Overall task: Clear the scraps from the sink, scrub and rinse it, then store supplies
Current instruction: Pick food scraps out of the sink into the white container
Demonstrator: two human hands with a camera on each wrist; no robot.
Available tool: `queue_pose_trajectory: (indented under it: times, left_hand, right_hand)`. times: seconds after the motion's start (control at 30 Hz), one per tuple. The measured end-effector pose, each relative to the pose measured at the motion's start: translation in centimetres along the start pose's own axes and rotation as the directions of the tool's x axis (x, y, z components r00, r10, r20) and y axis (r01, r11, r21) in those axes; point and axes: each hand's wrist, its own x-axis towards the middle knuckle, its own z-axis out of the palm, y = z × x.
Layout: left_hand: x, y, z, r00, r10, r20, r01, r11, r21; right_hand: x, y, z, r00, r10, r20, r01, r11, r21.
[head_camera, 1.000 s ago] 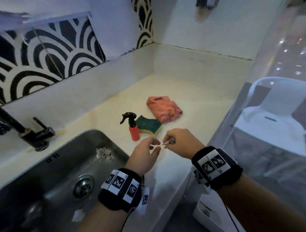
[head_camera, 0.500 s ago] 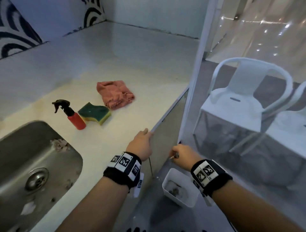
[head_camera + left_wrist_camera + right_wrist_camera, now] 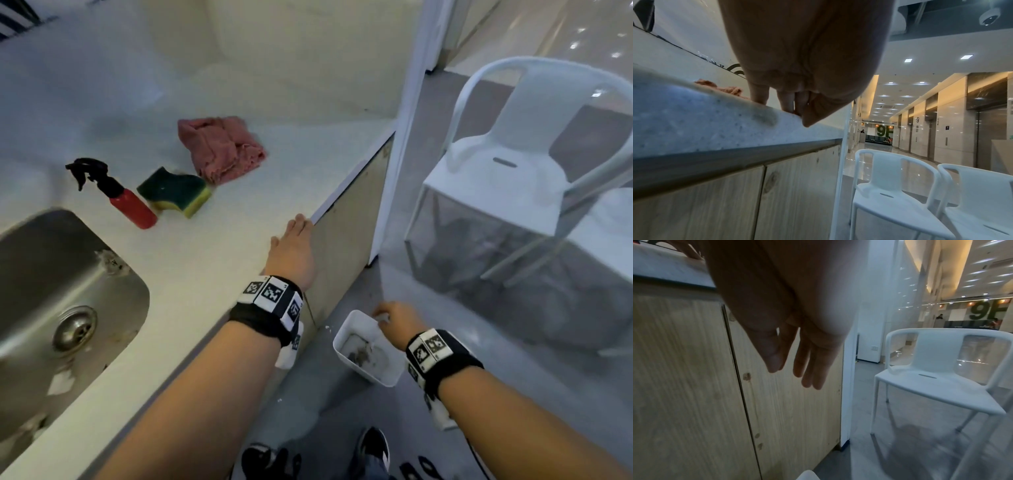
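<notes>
The steel sink (image 3: 30,274) sits at the left of the head view, with a clump of scraps (image 3: 110,265) on its right slope and pale bits (image 3: 61,377) near the front. My left hand (image 3: 294,245) rests flat on the counter's front edge, its fingertips (image 3: 786,105) touching the stone. My right hand (image 3: 394,318) hangs low over a white bin (image 3: 342,329) on the floor, which holds dark scraps (image 3: 358,354). In the right wrist view its fingers (image 3: 807,369) are straight and hold nothing.
A red spray bottle (image 3: 132,205), a green-yellow sponge (image 3: 174,190) and a pink cloth (image 3: 222,147) lie on the counter (image 3: 205,257). Wooden cabinet doors (image 3: 684,369) are below. A glass partition post (image 3: 400,137) and white chairs (image 3: 513,164) stand right. My shoes (image 3: 373,448) are near the bin.
My right hand went down from the counter to the bin and its pinching fingers have straightened. My left hand moved to the counter edge. The view swung right and down.
</notes>
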Motion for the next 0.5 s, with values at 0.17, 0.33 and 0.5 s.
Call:
queue_pose_trajectory:
  times: [0.17, 0.33, 0.5]
  left_hand:
    - [0.2, -0.1, 0.1, 1.0, 0.03, -0.002, -0.03, 0.999, 0.017]
    - [-0.1, -0.6, -0.3, 0.998, 0.068, -0.018, -0.069, 0.994, -0.09]
    - [-1.8, -2.6, -2.4, 1.0, 0.019, -0.003, -0.019, 0.956, -0.294]
  right_hand:
    - [-0.3, -0.5, -0.4, 0.997, -0.031, -0.065, 0.035, 0.997, 0.062]
    - [-1.1, -3.8, -2.1, 0.978, -0.148, -0.148, 0.162, 0.983, 0.087]
    - [-2.7, -10.4, -4.0, 0.932, -0.323, -0.166, 0.341, 0.935, 0.1]
